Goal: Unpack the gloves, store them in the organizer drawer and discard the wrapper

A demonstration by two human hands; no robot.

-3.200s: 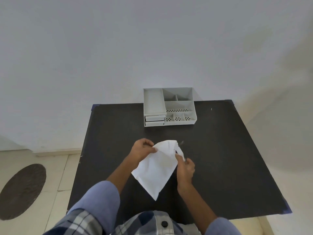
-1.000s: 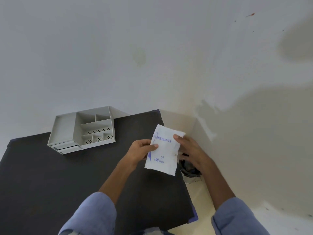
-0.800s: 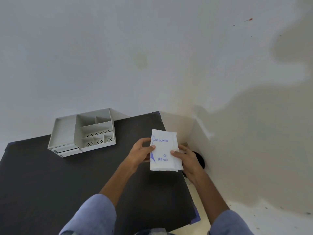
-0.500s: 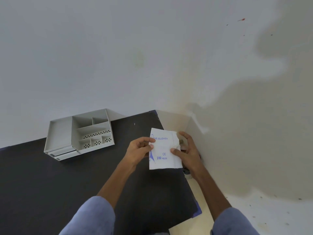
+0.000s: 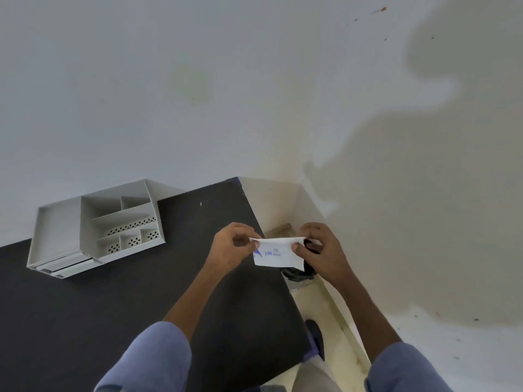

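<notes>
Black table (image 5: pixel 113 321) against stained white wall (image 5: pixel 226 80) (corner); cream floor (image 5: pixel 334 306).

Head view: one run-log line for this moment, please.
wrapper: folded, over table edge | left hand: pinching it | right hand: pinching it | organizer: untouched

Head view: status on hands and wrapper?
Left hand and right hand both pinching the white blue-printed glove wrapper, folded. Held above the black bin beside the dark table. Nothing in the way.
</notes>
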